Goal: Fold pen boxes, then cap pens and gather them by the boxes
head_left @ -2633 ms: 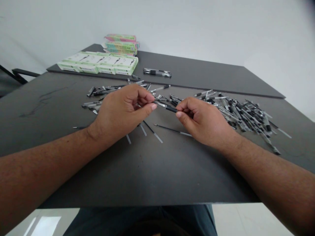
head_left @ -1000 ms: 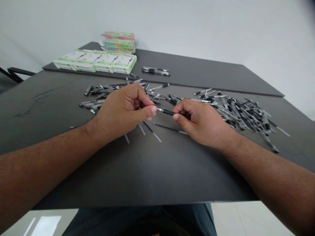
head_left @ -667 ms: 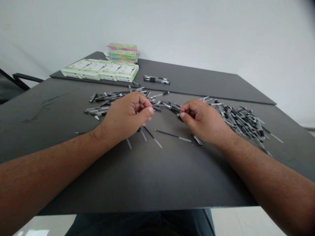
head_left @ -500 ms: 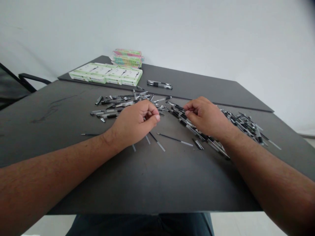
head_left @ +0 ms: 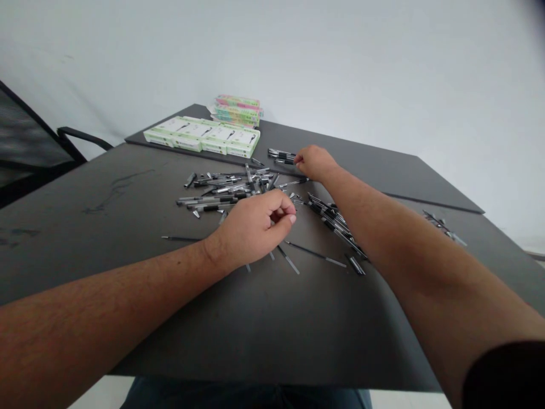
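Note:
My right hand (head_left: 315,163) reaches to the raised board at the back. Its fingertips are closed on the right end of a black-gripped pen (head_left: 284,161), beside other clear pens (head_left: 279,153) lying there. My left hand (head_left: 264,227) hovers over the near table with thumb and fingers curled together; whatever they hold, if anything, is hidden. Behind it spreads a heap of pen barrels and caps (head_left: 230,184). Ink refills (head_left: 315,254) lie loose around and under it. A row of pens (head_left: 340,227) runs beneath my right forearm, with black caps (head_left: 355,265) at its near end.
Flat green-and-white pen boxes (head_left: 204,136) lie in a row on the raised board (head_left: 361,159). Behind them is a stack of colourful packs (head_left: 238,111). More pen parts (head_left: 443,224) lie at the right. A black mesh chair (head_left: 34,136) stands at the left.
My right hand has moved away from the row of pens, up and left to the pens on the raised board, carrying a pen. My left hand keeps its curled pose. The view has shifted slightly.

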The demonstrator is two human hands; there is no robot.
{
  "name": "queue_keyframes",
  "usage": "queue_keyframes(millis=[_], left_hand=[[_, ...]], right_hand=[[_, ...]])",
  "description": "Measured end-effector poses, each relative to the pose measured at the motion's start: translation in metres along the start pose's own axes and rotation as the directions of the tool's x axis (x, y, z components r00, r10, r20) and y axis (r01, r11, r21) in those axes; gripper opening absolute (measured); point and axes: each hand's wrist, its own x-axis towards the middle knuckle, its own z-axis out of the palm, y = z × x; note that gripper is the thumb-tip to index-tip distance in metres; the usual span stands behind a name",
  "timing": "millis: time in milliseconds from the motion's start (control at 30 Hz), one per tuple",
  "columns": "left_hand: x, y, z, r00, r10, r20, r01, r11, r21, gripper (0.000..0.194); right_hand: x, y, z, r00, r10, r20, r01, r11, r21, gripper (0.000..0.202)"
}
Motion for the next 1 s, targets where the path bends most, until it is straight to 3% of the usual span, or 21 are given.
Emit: queue_keyframes(millis=[133,300,733,1000], left_hand=[[-0.001,-0.002,0.002,0.999,0.032,-0.012,-0.032,0.999,-0.001,0.007],[-0.003,-0.002,0.003,0.999,0.05,-0.02,-0.05,0.999,-0.006,0.008],[-0.002,-0.003,0.002,0.997,0.075,-0.004,-0.075,0.997,0.011,0.008],[-0.001,-0.003,0.001,0.999,0.05,-0.006,-0.05,0.998,0.028,0.006]], right_hand=[[0.017,-0.006,0.015,1.0,0.017,0.008,-0.017,0.999,-0.041,0.038],[0.029,-0.011,0.018,0.999,0.029,-0.022,-0.03,0.997,-0.066,0.038],[0.029,-0.017,0.022,0.992,0.091,-0.083,-0.095,0.994,-0.052,0.036],[0.005,-0.015,-0.004,0.986,0.053,-0.158,-0.054,0.999,0.003,0.033]])
